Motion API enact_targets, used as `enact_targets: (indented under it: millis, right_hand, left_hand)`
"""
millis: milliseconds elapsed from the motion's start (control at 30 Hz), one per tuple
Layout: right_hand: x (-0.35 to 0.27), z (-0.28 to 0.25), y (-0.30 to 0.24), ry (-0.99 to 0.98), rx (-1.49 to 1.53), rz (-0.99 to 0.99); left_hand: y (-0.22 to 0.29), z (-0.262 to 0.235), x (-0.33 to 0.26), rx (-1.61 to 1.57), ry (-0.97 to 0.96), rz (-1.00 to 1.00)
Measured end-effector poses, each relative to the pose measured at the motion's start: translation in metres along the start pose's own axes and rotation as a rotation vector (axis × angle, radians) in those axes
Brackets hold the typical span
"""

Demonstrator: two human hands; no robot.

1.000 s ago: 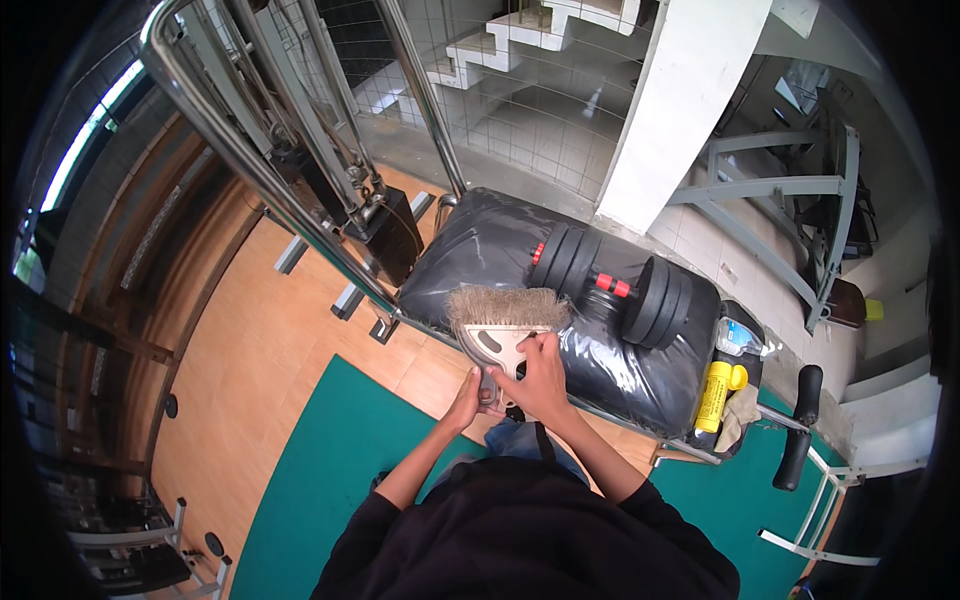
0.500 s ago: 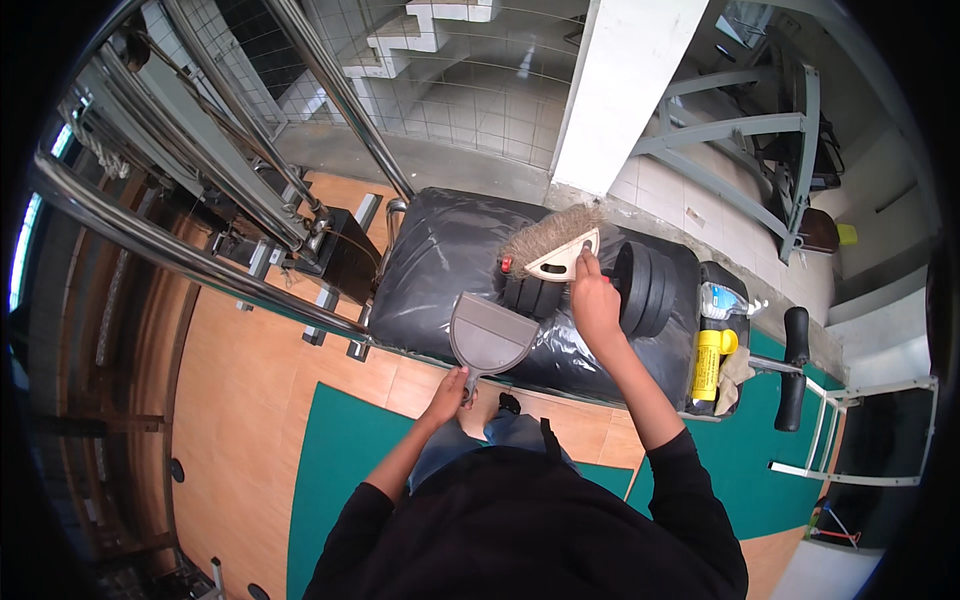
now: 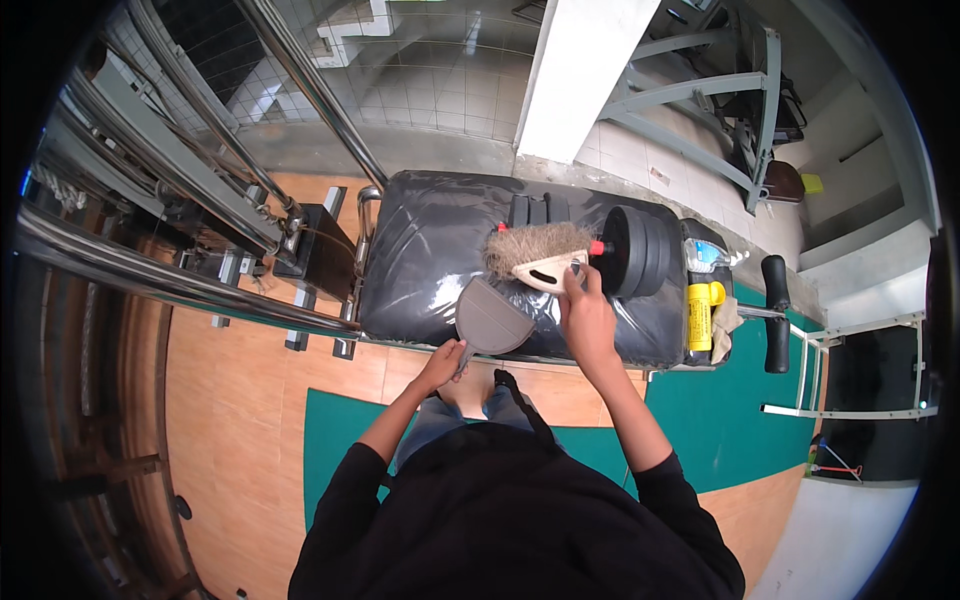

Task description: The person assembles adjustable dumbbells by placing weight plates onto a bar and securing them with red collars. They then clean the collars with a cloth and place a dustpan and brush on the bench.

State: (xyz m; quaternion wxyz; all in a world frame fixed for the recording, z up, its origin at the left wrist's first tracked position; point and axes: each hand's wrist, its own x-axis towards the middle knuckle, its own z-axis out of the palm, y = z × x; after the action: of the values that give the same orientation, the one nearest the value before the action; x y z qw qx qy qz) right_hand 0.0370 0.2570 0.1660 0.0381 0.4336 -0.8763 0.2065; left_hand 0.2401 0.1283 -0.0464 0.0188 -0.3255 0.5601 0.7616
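My left hand [image 3: 440,366] is closed round the short handle of a grey dustpan [image 3: 493,318], held at the near edge of a black padded bench [image 3: 410,240]. In my right hand [image 3: 588,318] is a hand brush [image 3: 541,252] with a cream body and shaggy brown bristles. Its bristles face away from me, over the middle of the bench and in front of a dumbbell [image 3: 626,252]. The brush hides most of the dumbbell's bar; red ends show on both sides. I cannot tell whether the bristles touch the bench cover.
Right of the bench pad, a small black pad holds a clear plastic bottle [image 3: 708,256], a yellow canister [image 3: 699,318] and a beige cloth [image 3: 726,330]. A machine with chrome bars [image 3: 300,90] stands at left. A white pillar [image 3: 583,80] rises behind. Green mats [image 3: 740,420] lie on the floor.
The brush has come nearer to me and lower, from above the dumbbell to in front of it, toward the dustpan. The dustpan has tilted slightly. The whole view has shifted.
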Motion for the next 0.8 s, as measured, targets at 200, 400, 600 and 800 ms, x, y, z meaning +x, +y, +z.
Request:
enact_targets:
  millis: [200, 400, 600, 800]
  right_hand:
    - [-0.050, 0.071, -0.006, -0.338, -0.062, -0.077]
    - [-0.018, 0.050, -0.008, -0.029, 0.013, -0.053]
    - [-0.040, 0.061, -0.001, -0.211, 0.108, -0.065]
    - [-0.018, 0.047, 0.009, -0.036, 0.105, -0.079]
  left_hand:
    - [-0.011, 0.009, 0.018, -0.029, -0.043, -0.002]
    - [-0.013, 0.001, 0.019, -0.018, -0.065, -0.010]
    - [-0.004, -0.001, 0.015, 0.002, -0.044, 0.004]
    - [-0.005, -0.008, 0.012, -0.008, -0.023, -0.011]
